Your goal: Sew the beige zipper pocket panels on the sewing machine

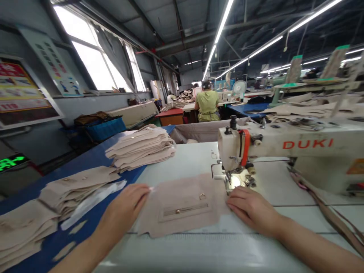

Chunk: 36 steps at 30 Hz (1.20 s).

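A beige fabric panel [182, 223] lies on the pale sewing-machine table, with a zipper [193, 207] set in a stitched rectangle and a small metal ring [202, 196] above it. My left hand [127, 206] pinches the panel's upper left edge, where a small whitish bit shows at the fingertips. At the panel's right edge, just below the presser foot, the fingers of my right hand [250, 208] are held together on the cloth; the thumb is hidden. The sewing machine's needle area [235, 182] is lit by a small lamp.
Stacked beige panels [142, 146] stand behind left on a blue surface [85, 223], with more piles of pieces [76, 185] at the left. The machine arm [307, 142] spans the right side, and a long strap [327, 208] hangs near it. A person [207, 106] sits farther ahead.
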Available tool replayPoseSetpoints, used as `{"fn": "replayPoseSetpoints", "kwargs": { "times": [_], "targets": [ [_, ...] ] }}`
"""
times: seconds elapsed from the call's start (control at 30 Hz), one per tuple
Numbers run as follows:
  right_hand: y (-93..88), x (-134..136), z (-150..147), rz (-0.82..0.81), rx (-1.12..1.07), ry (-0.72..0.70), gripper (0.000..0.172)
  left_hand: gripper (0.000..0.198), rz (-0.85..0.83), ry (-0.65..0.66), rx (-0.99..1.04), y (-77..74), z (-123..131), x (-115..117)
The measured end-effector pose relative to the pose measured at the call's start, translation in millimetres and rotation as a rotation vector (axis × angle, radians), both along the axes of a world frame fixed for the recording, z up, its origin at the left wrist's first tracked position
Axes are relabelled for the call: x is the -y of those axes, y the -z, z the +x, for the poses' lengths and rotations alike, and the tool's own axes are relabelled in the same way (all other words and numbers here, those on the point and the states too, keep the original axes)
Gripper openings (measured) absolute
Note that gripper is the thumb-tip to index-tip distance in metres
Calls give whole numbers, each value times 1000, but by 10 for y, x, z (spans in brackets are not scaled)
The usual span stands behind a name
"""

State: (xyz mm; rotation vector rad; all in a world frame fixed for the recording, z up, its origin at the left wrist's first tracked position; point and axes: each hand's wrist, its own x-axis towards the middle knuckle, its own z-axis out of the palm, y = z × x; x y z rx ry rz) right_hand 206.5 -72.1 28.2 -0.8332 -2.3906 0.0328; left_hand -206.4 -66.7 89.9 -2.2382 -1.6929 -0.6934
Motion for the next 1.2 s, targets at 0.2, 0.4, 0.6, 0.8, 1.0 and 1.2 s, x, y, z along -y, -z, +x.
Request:
{"fn": "replayPoseSetpoints", "kwargs": {
  "times": [0.2, 0.4, 0.6, 0.8, 1.0, 1.2],
  "targets": [
    [-77, 8, 41, 6, 88, 32, 28, 36, 26, 545, -83, 375, 1301, -169],
    [-88, -7, 56, -8, 113, 46, 22, 33, -233, 552, -200, 499, 1871, -340],
    [-94, -28, 42, 10, 122, 48, 21, 38, -382, 580, -218, 375, 1914, -367],
    [-69, -37, 45, -15, 131, 52, 19, 37, -319, 689, -240, 491, 1997, -405],
    [-87, -40, 53, -24, 138, 50, 18, 29, -59, 739, -211, 560, 2061, -451],
    [-97, -47, 59, -36, 133, 49, 19, 25, 39, 752, -203, 592, 2152, -494]
  ]
}}
